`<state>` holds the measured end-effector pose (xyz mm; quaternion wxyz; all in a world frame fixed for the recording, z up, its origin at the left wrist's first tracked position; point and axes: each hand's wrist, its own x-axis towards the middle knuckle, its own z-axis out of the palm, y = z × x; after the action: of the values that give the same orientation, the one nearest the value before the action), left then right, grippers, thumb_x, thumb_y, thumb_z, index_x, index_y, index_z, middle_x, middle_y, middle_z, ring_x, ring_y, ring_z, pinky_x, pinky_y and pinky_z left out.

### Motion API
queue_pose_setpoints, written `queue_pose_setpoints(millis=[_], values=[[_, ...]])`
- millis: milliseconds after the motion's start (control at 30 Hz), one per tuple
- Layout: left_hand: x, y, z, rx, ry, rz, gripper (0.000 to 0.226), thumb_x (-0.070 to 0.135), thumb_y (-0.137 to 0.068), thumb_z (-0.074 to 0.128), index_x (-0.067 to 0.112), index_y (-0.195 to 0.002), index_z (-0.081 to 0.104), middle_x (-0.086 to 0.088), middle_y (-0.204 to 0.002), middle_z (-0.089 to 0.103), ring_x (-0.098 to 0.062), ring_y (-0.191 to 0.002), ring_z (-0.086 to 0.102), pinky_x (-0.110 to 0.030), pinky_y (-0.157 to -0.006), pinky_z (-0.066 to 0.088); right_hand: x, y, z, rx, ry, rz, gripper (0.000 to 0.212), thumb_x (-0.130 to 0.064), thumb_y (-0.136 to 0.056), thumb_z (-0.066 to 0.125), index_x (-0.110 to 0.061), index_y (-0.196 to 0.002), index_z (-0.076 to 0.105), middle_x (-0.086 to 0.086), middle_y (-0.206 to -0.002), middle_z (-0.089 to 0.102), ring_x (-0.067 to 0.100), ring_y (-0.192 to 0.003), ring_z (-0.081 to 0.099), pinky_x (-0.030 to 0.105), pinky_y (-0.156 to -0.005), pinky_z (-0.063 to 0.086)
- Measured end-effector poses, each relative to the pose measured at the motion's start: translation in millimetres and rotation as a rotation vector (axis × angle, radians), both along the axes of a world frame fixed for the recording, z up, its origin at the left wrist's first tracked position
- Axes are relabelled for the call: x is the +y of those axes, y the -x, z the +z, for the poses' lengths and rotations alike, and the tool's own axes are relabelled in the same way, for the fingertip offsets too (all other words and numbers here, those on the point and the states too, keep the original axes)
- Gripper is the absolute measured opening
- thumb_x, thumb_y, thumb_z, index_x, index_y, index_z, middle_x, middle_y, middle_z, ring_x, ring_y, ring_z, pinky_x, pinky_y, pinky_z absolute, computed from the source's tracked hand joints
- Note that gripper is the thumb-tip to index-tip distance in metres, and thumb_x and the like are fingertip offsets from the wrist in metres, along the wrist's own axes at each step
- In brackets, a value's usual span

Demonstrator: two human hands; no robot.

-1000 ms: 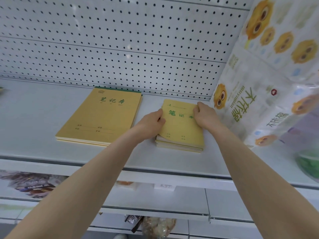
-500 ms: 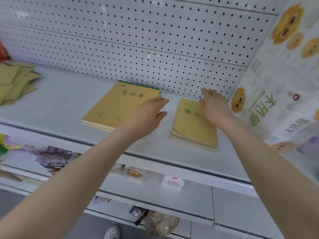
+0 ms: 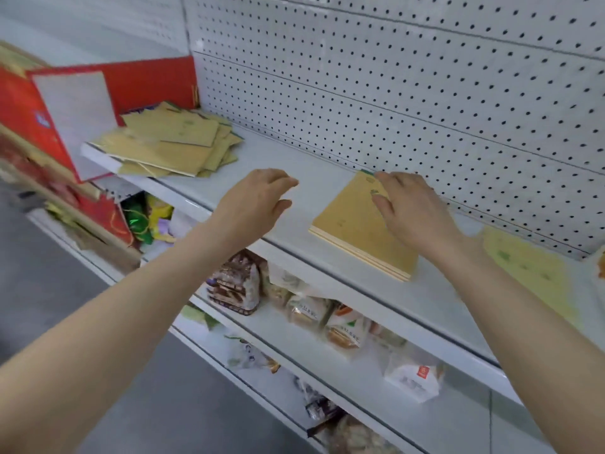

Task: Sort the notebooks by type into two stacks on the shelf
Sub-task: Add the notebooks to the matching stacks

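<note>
A stack of large yellow notebooks (image 3: 357,231) lies on the white shelf (image 3: 304,185) near the pegboard. My right hand (image 3: 409,211) hovers over its right half, fingers spread and relaxed, holding nothing. My left hand (image 3: 258,204) hangs above the bare shelf to the left of that stack, fingers loosely curled and empty. A blurred stack of small yellow notebooks (image 3: 533,273) lies at the far right. A loose, untidy pile of mixed yellow notebooks (image 3: 173,145) sits at the shelf's left end.
A red box (image 3: 49,126) stands at the far left beside the loose pile. The pegboard back wall (image 3: 393,93) runs behind the shelf. Lower shelves hold packaged snacks (image 3: 235,283) and bags. The grey floor lies below left.
Both hands let go of the small notebook stack and moved left. The view swung left, so the loose pile and red box came into sight.
</note>
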<state>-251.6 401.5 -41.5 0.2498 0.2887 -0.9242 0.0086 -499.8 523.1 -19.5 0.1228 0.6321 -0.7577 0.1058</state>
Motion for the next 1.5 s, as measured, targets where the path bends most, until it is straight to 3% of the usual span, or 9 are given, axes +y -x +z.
queue_pose_setpoints(millis=[333,533,833,1067,1233,1333,1500], values=[[-103.8,-197.4,-2.7,-0.091,0.004,0.194,0.04,0.018,-0.091,0.064,0.012,-0.13,0.058,-0.011,-0.127,0.06,-0.034,-0.116,0.054,-0.046,-0.094,0.048,-142.7,-166.7,-22.4,-0.072,-0.034,0.165,0.05,-0.035,-0.102,0.04,-0.012,-0.147,0.037,0.014,-0.141,0.048,0.033,-0.131,0.038,0.044,-0.107,0.035],[-167.9,-248.3,-7.3,-0.111,-0.062,0.237,0.042,0.024,-0.094,0.058,0.017,-0.134,0.054,-0.005,-0.133,0.055,-0.028,-0.125,0.049,-0.043,-0.097,0.047,-219.3,-221.9,-20.7,-0.156,-0.078,0.146,0.049,-0.034,-0.102,0.04,-0.012,-0.146,0.038,0.012,-0.143,0.046,0.032,-0.131,0.039,0.041,-0.106,0.035],[-277.1,-245.7,-16.5,-0.159,-0.105,0.227,0.041,0.026,-0.096,0.055,0.017,-0.135,0.052,-0.006,-0.137,0.051,-0.028,-0.123,0.05,-0.041,-0.095,0.044,-364.1,-228.2,-18.5,-0.242,-0.146,0.074,0.056,-0.037,-0.099,0.046,-0.013,-0.148,0.034,0.015,-0.145,0.043,0.033,-0.129,0.044,0.039,-0.102,0.037],[-364.1,-210.0,-6.4,-0.193,-0.119,0.176,0.04,0.023,-0.097,0.052,0.014,-0.136,0.051,-0.008,-0.139,0.05,-0.029,-0.127,0.046,-0.041,-0.105,0.039,-437.6,-211.5,-26.3,-0.37,-0.382,0.098,0.091,-0.067,-0.083,0.055,-0.02,-0.153,0.022,0.003,-0.158,0.026,0.025,-0.141,0.032,0.037,-0.114,0.028],[-406.2,-176.5,0.4,-0.225,-0.187,0.144,0.043,0.026,-0.099,0.045,0.015,-0.141,0.044,-0.009,-0.145,0.044,-0.03,-0.13,0.043,-0.042,-0.107,0.037,-441.3,-198.4,-22.5,-0.335,-0.435,0.023,0.099,-0.074,-0.068,0.064,-0.02,-0.146,0.036,0.01,-0.142,0.035,0.03,-0.129,0.04,0.036,-0.106,0.035],[-427.2,-159.4,-2.2,-0.267,-0.253,0.109,0.045,0.031,-0.1,0.041,0.017,-0.143,0.041,-0.01,-0.142,0.048,-0.03,-0.126,0.047,-0.039,-0.1,0.042,-429.7,-189.8,-23.0,-0.378,-0.441,-0.111,0.095,-0.072,-0.064,0.071,-0.021,-0.139,0.044,0.01,-0.131,0.041,0.028,-0.119,0.046,0.035,-0.096,0.04],[-447.5,-138.4,-2.3,-0.408,-0.272,0.106,0.061,0.051,-0.095,0.046,0.012,-0.142,0.04,-0.016,-0.139,0.046,-0.035,-0.127,0.041,-0.039,-0.104,0.033,-392.1,-186.6,-29.0,-0.695,-0.311,-0.452,0.069,-0.053,-0.067,0.082,-0.019,-0.12,0.053,0.001,-0.114,0.056,0.02,-0.102,0.055,0.032,-0.081,0.046]])
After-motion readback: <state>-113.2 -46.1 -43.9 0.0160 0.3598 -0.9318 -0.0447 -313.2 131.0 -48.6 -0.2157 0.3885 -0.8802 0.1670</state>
